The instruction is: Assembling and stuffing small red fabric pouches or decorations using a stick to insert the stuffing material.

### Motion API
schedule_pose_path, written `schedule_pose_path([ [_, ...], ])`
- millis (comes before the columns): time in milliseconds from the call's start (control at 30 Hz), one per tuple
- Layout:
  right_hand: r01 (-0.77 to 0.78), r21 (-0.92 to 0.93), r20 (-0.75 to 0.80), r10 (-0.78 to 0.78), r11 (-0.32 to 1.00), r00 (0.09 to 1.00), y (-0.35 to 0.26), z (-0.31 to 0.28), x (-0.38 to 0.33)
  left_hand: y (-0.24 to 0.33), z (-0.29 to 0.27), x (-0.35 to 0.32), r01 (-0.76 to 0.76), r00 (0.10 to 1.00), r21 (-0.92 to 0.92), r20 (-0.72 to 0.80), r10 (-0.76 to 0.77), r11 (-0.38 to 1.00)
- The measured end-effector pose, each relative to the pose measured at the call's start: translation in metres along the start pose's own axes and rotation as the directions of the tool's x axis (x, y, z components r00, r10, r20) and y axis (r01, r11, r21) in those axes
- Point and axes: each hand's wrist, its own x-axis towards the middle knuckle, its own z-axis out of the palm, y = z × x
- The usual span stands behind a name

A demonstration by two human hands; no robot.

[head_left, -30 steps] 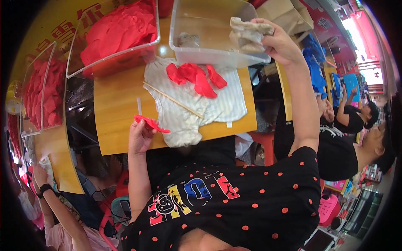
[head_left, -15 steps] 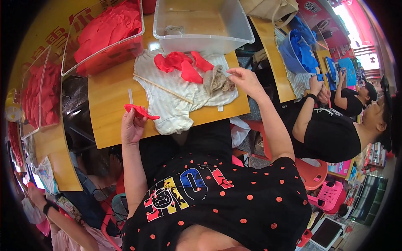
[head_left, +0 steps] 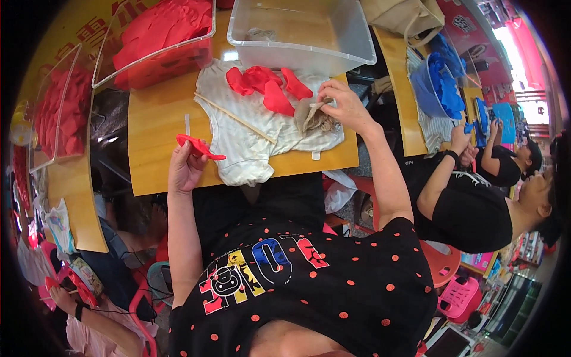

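At far left, red pieces are stacked in a clear bin, and more are kept in a second clear bin at the table's back edge, both well clear of the work area. Nearer the body, a flat red piece is pinched in the left hand, fingers closed on its near end; it is held just above the wooden table, beside the white cloth, probably so it stays ready to hand. A thin white stick lies on the bare wood just above that hand. The cloth is spread flat across the table centre as a work surface; a long wooden rod lies diagonally on it, and loose red pieces are heaped at its upper edge. An almost empty clear tub is set directly behind the cloth. To the right, a crumpled beige piece is gripped in the right hand, fingers curled shut around it, and is pressed down onto the cloth's right side. Further right, another person's hands are busy with blue pieces at a neighbouring table.
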Motion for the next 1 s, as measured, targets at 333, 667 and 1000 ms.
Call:
schedule_pose_path([
  [333,-0.327,0.923,0.229,0.389,0.205,0.892,-0.047,0.017,-0.009,0.002,-0.004,-0.001,-0.045,0.999,-0.007,-0.018,0.045,0.999],
  [667,-0.055,0.998,0.044,0.364,0.022,0.93,-0.114,0.09,-0.045,-0.018,0.094,-0.05,0.122,0.981,0.332,0.103,-0.165,0.935],
  [1000,0.084,0.868,-0.207,0.203,0.489,0.957,-0.177,0.112,-0.111,-0.051,0.109,-0.117,-0.07,0.994,0.641,0.109,0.0,0.764],
])
